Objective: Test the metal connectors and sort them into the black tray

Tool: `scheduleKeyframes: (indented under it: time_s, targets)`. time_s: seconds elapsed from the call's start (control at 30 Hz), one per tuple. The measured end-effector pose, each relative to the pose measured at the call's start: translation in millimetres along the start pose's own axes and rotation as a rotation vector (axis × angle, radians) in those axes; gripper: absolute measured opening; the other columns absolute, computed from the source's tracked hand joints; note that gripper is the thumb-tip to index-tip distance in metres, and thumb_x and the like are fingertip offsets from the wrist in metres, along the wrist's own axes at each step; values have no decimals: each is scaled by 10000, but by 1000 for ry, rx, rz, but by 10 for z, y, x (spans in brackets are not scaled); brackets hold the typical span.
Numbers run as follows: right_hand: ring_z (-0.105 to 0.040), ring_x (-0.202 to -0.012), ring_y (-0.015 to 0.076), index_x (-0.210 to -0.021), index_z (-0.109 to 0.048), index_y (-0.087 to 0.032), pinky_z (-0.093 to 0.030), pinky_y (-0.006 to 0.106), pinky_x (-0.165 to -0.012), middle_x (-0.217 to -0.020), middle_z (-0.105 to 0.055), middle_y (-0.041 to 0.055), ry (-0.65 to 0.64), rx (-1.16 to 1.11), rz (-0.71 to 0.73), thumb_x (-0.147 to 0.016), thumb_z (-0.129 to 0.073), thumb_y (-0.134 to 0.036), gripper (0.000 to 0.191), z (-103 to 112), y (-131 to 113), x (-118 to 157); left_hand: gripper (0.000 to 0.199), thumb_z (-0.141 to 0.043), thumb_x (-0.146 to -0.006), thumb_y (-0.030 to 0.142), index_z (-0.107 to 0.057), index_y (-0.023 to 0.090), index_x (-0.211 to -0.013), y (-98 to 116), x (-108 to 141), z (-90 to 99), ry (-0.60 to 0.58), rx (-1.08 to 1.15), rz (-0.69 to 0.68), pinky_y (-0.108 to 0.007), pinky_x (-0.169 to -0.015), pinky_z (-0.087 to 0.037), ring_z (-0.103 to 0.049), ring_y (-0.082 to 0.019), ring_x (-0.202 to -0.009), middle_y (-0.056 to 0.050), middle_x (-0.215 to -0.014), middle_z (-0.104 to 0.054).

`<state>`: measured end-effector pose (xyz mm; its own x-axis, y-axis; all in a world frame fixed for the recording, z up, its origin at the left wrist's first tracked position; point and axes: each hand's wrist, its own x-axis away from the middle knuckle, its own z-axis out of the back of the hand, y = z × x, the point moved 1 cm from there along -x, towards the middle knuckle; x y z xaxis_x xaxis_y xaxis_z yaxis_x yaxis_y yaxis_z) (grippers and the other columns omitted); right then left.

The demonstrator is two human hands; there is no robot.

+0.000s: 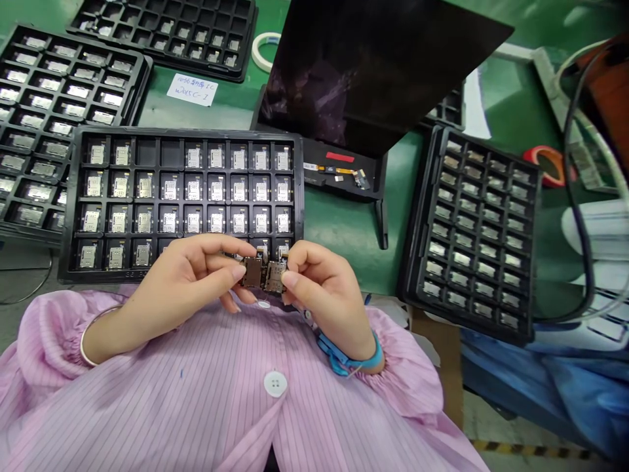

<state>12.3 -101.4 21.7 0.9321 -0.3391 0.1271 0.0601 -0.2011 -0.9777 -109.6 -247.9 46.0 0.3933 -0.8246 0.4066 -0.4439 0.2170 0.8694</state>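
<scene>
My left hand (191, 272) pinches a small circuit board (252, 273) with a dark brown face, held between thumb and fingers. A second small circuit board (274, 277), with a silvery metal card slot on it, is gripped by my right hand (328, 285). The two boards are side by side, close together; whether they touch I cannot tell. Both hands are in front of my chest, over the near edge of a black compartment tray (187, 134). Similar boards sit in most of its pockets, while two pockets in the far row are bare. My left hand hides part of the nearest row.
Stacked black trays of boards (142, 65) stand at left, with another tray (426, 216) at right. Behind the middle tray, a tilted dark screen (368, 65) rises from a black stand holding a flex cable (334, 169). Tape rolls, a handwritten label (192, 89) and a black cable (570, 131) are around.
</scene>
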Motion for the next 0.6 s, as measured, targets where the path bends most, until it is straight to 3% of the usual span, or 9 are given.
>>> scheduleKeyframes:
  time_s: [0.6]
  targets:
    - [-400,-443,63,-675,-453,-196,-262,198,-409,-550,-429,-68,34,30,-32,-805,-614,-223,208,15,55,-12,188,-610,-893,161,-647,158,-1078,-21,6,6,-28,-17,33,-133,-584,-555,-693,-92,-598,-10,-731,-753]
